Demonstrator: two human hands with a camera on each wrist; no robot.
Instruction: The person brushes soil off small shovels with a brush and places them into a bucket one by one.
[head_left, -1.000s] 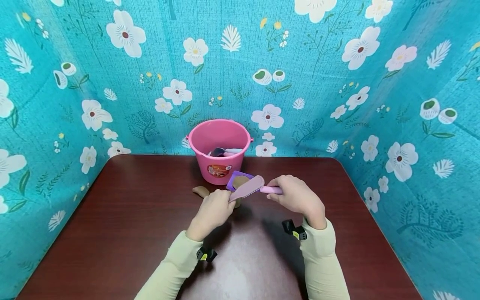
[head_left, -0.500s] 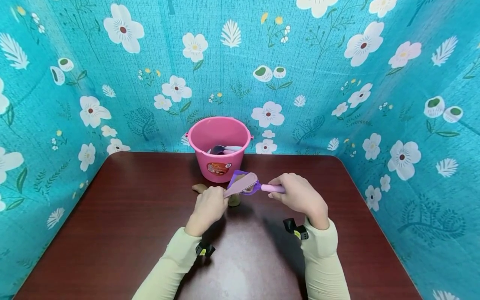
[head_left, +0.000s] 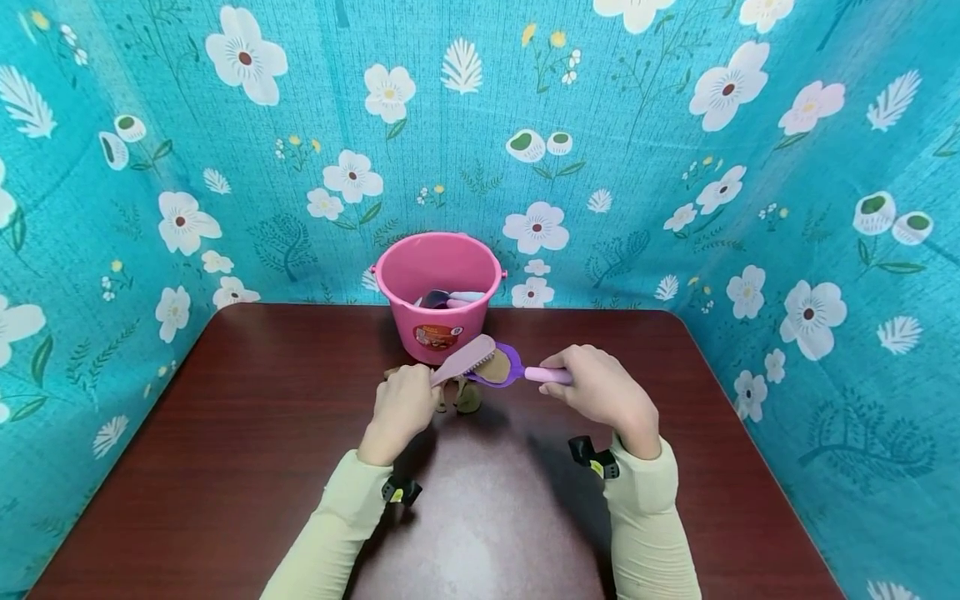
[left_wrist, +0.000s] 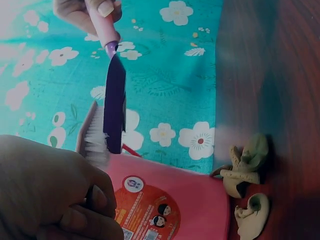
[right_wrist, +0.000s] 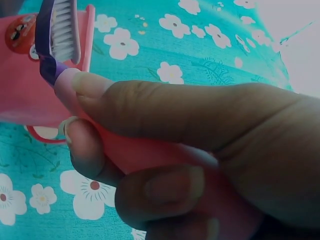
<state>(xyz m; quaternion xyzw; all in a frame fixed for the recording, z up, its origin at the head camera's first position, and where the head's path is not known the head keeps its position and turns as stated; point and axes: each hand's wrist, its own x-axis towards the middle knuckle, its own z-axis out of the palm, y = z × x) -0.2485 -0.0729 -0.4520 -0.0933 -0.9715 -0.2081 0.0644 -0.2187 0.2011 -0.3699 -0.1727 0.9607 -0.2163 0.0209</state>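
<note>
My left hand (head_left: 401, 412) grips the handle of a pink brush (head_left: 465, 357) with white bristles. The bristles face down and meet the left edge of a small purple shovel (head_left: 517, 367). My right hand (head_left: 600, 392) holds that shovel by its pink handle, thumb along the top in the right wrist view. A tan patch covers much of the blade's upper face. The left wrist view shows the blade edge-on beside the bristles. Below and left of the shovel, several tan and greenish lumpy pieces (left_wrist: 242, 175) lie on the table, partly hidden by the left hand and brush in the head view.
A pink bucket (head_left: 408, 321) with a red label stands just behind the hands, holding a dark item and pale handles. The dark red-brown table (head_left: 225, 467) ends at a turquoise flowered cloth (head_left: 292, 192) at the back and sides.
My left hand has drawn the brush leftward across the shovel blade, uncovering more of the tan patch. The right hand and shovel have shifted only slightly right.
</note>
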